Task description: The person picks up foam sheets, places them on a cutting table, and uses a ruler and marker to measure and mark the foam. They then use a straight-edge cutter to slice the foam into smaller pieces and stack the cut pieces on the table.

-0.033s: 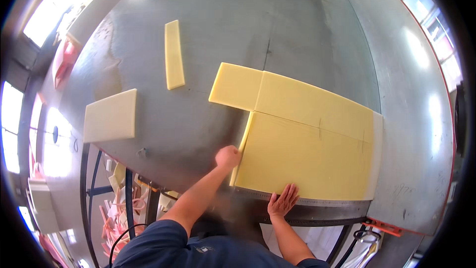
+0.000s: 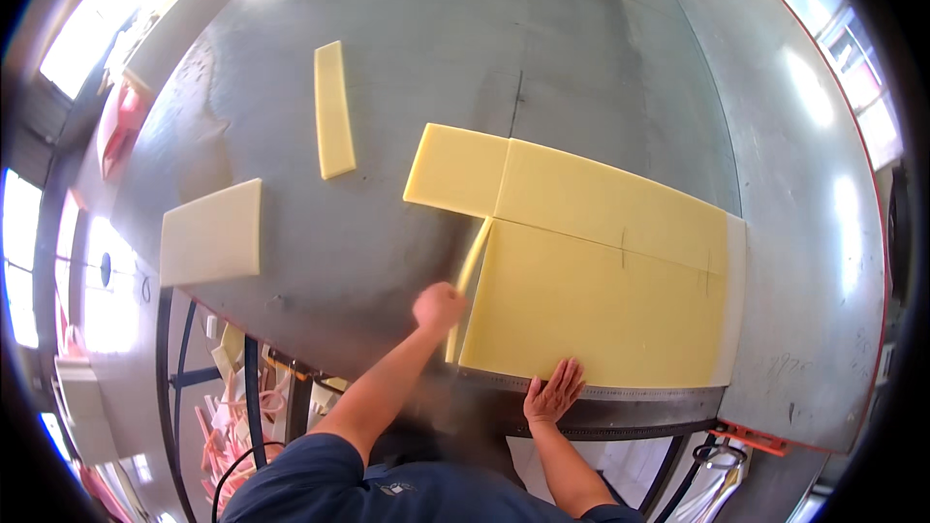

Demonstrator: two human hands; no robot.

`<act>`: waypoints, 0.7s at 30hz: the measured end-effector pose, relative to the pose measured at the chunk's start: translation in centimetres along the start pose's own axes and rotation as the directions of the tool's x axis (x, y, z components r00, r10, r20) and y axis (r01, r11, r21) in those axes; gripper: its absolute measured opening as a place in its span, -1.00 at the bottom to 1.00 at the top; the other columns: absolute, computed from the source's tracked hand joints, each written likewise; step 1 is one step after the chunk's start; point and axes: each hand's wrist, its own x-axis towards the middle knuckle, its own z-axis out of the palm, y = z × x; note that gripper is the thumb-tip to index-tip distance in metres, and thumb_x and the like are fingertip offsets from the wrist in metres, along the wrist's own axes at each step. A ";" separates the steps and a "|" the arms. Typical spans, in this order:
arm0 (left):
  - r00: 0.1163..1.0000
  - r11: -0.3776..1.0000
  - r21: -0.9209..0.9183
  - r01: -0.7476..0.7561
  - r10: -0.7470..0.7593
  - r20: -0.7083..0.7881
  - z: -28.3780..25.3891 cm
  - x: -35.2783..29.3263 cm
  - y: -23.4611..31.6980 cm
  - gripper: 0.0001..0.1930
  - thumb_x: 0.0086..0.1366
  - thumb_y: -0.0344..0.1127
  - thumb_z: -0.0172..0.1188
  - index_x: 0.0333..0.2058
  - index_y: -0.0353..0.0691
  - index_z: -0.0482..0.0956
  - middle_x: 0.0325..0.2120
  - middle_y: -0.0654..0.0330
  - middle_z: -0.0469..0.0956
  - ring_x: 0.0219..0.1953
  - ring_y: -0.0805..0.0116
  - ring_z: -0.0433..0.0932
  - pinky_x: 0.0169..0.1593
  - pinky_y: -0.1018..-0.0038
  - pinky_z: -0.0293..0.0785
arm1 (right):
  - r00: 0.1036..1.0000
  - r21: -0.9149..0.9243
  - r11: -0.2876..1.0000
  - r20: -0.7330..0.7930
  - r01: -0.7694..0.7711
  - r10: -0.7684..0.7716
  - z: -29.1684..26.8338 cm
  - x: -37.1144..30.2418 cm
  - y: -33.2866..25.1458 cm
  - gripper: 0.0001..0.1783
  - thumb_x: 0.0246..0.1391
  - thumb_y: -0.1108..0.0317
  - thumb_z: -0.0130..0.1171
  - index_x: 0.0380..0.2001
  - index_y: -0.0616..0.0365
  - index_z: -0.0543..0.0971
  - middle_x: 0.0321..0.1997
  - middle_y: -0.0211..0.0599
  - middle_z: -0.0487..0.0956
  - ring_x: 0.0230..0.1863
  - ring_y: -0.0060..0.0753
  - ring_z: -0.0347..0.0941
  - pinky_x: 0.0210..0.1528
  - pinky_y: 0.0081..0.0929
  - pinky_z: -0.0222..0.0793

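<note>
A large yellow foam sheet [image 2: 601, 310] lies flat at the near right of the metal table. Along its left side runs a narrow yellow foam strip [image 2: 470, 263], bowed and parted from the sheet by a gap. My left hand [image 2: 440, 307] is closed round this strip near its middle, the fingers partly hidden. With fingers stretched out, my right hand [image 2: 555, 392] rests on the sheet's near edge. Beyond the sheet lie a long foam piece [image 2: 610, 192] and a shorter foam block [image 2: 458, 169], end to end.
A loose foam strip [image 2: 335, 111] lies farther back on the metal table [image 2: 417, 19]. A paler foam piece [image 2: 211, 232] sits at the left edge. A ruler-like strip [image 2: 620, 393] follows the table's near edge. Pink and white scraps [image 2: 232, 426] are heaped below, left.
My left hand has shifted slightly left, drawing the narrow strip away from the large sheet. The strip now bows and the gap is wider. My right hand stays in place.
</note>
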 end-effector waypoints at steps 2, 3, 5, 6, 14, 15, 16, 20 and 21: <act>0.976 0.993 -0.102 -0.053 0.030 -0.216 -2.5 2.1 0.3 -0.87 0.05 -0.22 0.18 -0.47 -0.10 0.61 -0.28 0.13 0.61 -0.12 0.11 0.53 -0.09 0.21 0.44 | 1.000 -0.007 1.000 -0.015 -0.015 0.015 0.3 0.8 -0.2 -0.21 0.14 -0.04 -0.07 0.33 0.20 0.11 0.45 -0.02 0.02 0.45 0.18 -0.13 0.39 0.22 -0.27; 0.936 0.984 -0.141 -0.109 0.053 -0.348 -3.5 3.9 -0.7 -0.87 0.05 -0.22 0.20 -0.48 -0.12 0.60 -0.23 0.09 0.59 -0.05 0.08 0.50 -0.03 0.20 0.42 | 1.000 -0.004 1.000 -0.001 -0.019 0.019 0.3 0.9 -0.2 -0.21 0.14 -0.04 -0.07 0.33 0.19 0.11 0.45 -0.03 0.02 0.45 0.17 -0.13 0.39 0.22 -0.27; 0.821 0.979 -0.073 -0.191 0.119 -0.559 -5.6 9.9 -1.5 -0.84 0.06 -0.23 0.21 -0.49 -0.19 0.59 -0.11 -0.03 0.54 0.09 0.04 0.40 0.11 0.20 0.34 | 0.999 -0.010 1.000 0.020 -0.025 0.025 0.2 0.2 -0.1 -0.20 0.13 -0.04 -0.06 0.33 0.19 0.11 0.45 -0.03 0.02 0.45 0.17 -0.13 0.39 0.22 -0.26; 0.790 0.965 -0.026 -0.262 0.199 -0.580 -7.0 12.8 -1.3 -0.82 0.06 -0.21 0.22 -0.49 -0.20 0.60 -0.05 -0.06 0.51 0.12 0.03 0.37 0.16 0.21 0.29 | 1.000 -0.013 1.000 0.013 -0.028 0.028 0.3 0.2 -0.2 -0.20 0.13 -0.05 -0.06 0.33 0.18 0.11 0.45 -0.04 0.02 0.45 0.17 -0.13 0.39 0.22 -0.26; 0.977 0.964 0.254 -0.077 0.124 -0.176 -10.2 23.2 5.5 -0.77 0.01 -0.23 0.20 -0.36 -0.16 0.69 0.07 -0.05 0.46 0.17 0.10 0.38 0.18 0.29 0.32 | 0.999 -0.019 0.999 0.023 -0.037 0.037 0.9 2.5 -0.9 -0.20 0.11 -0.04 -0.04 0.33 0.18 0.12 0.45 -0.04 0.05 0.45 0.16 -0.10 0.39 0.22 -0.24; 0.987 0.966 0.253 -0.047 0.084 -0.138 -9.8 23.5 5.5 -0.77 0.00 -0.25 0.20 -0.36 -0.16 0.69 0.06 -0.05 0.47 0.16 0.11 0.41 0.15 0.30 0.36 | 0.999 -0.015 0.999 0.021 -0.042 0.042 1.0 2.8 -0.9 -0.20 0.11 -0.04 -0.03 0.33 0.17 0.12 0.45 -0.04 0.05 0.45 0.16 -0.10 0.39 0.21 -0.24; 0.994 0.972 0.236 -0.017 0.041 -0.099 -9.7 23.5 5.0 -0.77 0.00 -0.25 0.20 -0.37 -0.17 0.69 0.02 -0.03 0.50 0.11 0.11 0.45 0.10 0.30 0.40 | 0.999 -0.003 0.999 0.025 -0.038 0.038 1.0 2.9 -1.1 -0.20 0.11 -0.03 -0.03 0.33 0.17 0.13 0.45 -0.05 0.05 0.45 0.16 -0.10 0.39 0.21 -0.24; 0.987 0.991 0.117 0.066 -0.047 -0.152 -9.4 21.4 1.3 -0.81 -0.05 -0.28 0.24 -0.47 -0.24 0.67 -0.29 0.03 0.60 -0.22 0.06 0.59 -0.17 0.25 0.54 | 1.000 0.001 1.000 0.016 -0.003 0.003 0.3 2.8 -1.9 -0.21 0.11 0.03 -0.03 0.35 0.14 0.09 0.45 -0.09 0.04 0.46 0.09 -0.12 0.41 0.17 -0.27; 0.949 0.994 0.069 -0.080 0.097 -0.301 -9.6 19.3 0.0 -0.85 -0.05 -0.30 0.24 -0.52 -0.25 0.64 -0.35 0.02 0.58 -0.28 0.04 0.58 -0.20 0.25 0.54 | 1.000 -0.011 1.000 0.027 -0.006 0.006 0.5 2.7 -2.1 -0.22 0.12 0.03 -0.03 0.35 0.14 0.10 0.45 -0.10 0.04 0.46 0.07 -0.11 0.41 0.15 -0.27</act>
